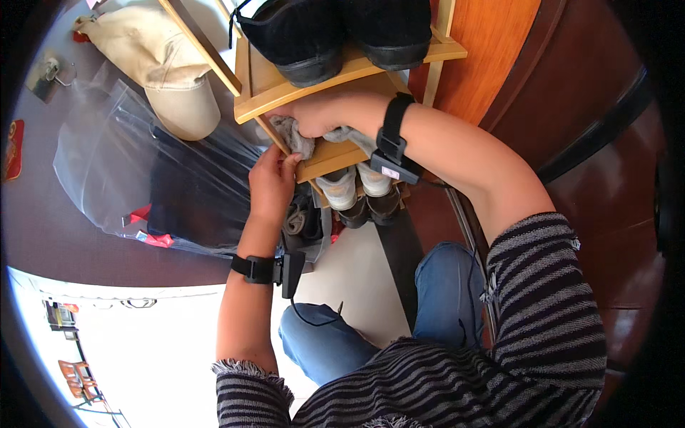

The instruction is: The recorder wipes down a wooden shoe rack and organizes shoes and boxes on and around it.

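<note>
A wooden shoe rack (348,75) stands before me. My right hand (313,115) reaches in under its top board and presses a grey cloth (293,138) near the left side of the shelf below; its fingers are partly hidden. Another part of grey cloth hangs under my right wrist. At the rack's left slat, my left hand (273,174) has its thumb and fingertips by the slat and the cloth's edge; whether it grips either is unclear. Black shoes (310,43) rest on the board above. Lower down are white-heeled shoes (338,188).
Left of the rack hang a beige cap (184,107) and a clear plastic bag (112,155) with dark contents. An orange-brown wooden panel (489,48) rises at the right. Dark shoes and a bag with items lie low behind my left wrist.
</note>
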Available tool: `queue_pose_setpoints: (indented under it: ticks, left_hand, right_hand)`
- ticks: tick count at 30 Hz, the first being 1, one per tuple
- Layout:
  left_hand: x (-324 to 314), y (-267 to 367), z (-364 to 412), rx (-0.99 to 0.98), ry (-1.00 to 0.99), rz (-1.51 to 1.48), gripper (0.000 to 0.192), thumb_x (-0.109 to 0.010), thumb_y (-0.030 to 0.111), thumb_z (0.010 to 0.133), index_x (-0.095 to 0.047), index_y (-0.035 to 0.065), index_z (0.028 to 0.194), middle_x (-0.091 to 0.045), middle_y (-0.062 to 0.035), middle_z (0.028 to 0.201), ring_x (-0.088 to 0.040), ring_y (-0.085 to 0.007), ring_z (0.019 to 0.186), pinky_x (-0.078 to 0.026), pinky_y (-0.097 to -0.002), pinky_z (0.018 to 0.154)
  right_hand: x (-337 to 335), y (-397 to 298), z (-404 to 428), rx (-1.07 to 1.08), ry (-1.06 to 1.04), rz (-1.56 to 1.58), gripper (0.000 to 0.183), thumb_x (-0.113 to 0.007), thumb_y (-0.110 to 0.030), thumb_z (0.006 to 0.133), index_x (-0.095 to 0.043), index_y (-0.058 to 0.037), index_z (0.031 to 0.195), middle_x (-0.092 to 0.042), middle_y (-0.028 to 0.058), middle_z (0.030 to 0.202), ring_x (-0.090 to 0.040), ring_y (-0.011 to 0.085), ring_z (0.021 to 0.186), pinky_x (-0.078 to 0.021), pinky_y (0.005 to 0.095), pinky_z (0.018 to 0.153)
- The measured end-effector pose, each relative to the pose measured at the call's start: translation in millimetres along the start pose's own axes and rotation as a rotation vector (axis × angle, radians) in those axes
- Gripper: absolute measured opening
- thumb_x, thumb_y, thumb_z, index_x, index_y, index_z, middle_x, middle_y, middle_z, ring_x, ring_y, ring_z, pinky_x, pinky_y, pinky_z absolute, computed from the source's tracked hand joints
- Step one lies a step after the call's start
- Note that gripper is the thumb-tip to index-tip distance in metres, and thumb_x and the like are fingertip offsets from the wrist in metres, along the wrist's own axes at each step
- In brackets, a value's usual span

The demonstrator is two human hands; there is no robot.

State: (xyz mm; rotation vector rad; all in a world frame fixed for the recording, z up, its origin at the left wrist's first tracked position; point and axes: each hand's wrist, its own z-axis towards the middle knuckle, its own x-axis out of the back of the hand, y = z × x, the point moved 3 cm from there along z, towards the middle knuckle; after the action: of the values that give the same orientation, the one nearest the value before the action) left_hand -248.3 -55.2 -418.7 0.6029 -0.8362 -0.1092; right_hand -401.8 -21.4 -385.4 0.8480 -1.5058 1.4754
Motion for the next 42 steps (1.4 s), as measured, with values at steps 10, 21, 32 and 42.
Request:
queue_pose_setpoints:
  ticks: [10,21,32,42]
  left_hand:
    - [-1,-23,-2,0.262,-0.029,-0.289,0.036,-0.068,0.015,0.08,-0.042,0.0033,0.102,-0.063,-0.0119,0.079,-0.061,-0.0167,0.071,-0.047,-0.0273,0.063]
    - [29,19,17,0.044,0.126,-0.169,0.025,-0.066,0.019,0.081,-0.063,0.0049,0.102,-0.057,-0.0093,0.091,-0.058,-0.0169,0.077,-0.047,-0.0276,0.064]
    - [35,19,22,0.053,-0.001,-0.139,0.018,-0.063,0.014,0.08,-0.063,0.0056,0.097,-0.06,-0.0109,0.083,-0.061,-0.023,0.076,-0.048,-0.0304,0.065]
    - [32,17,21,0.169,-0.057,-0.131,0.026,-0.062,0.02,0.085,-0.061,0.0022,0.104,-0.065,-0.0071,0.089,-0.057,-0.0115,0.079,-0.046,-0.0261,0.072]
  right_hand:
    - [2,6,-11,-0.099,-0.164,0.293,0.064,-0.05,0.006,0.067,-0.04,-0.002,0.13,-0.052,0.0196,0.123,-0.048,0.0298,0.115,-0.0389,0.0325,0.092]
    - [0,-6,-52,-0.1,-0.099,0.146,0.058,-0.05,0.0,0.073,-0.038,-0.0051,0.129,-0.052,0.0231,0.116,-0.049,0.0369,0.11,-0.0387,0.042,0.09]
    - [-31,-39,-95,0.422,0.184,-0.278,0.047,-0.056,-0.002,0.067,-0.054,-0.0199,0.111,-0.057,0.001,0.107,-0.048,0.0243,0.101,-0.0373,0.0428,0.079]
    - [32,17,-181,-0.092,0.041,-0.371,0.044,-0.06,-0.003,0.068,-0.06,-0.021,0.107,-0.059,0.0053,0.105,-0.05,0.0268,0.102,-0.0402,0.044,0.084]
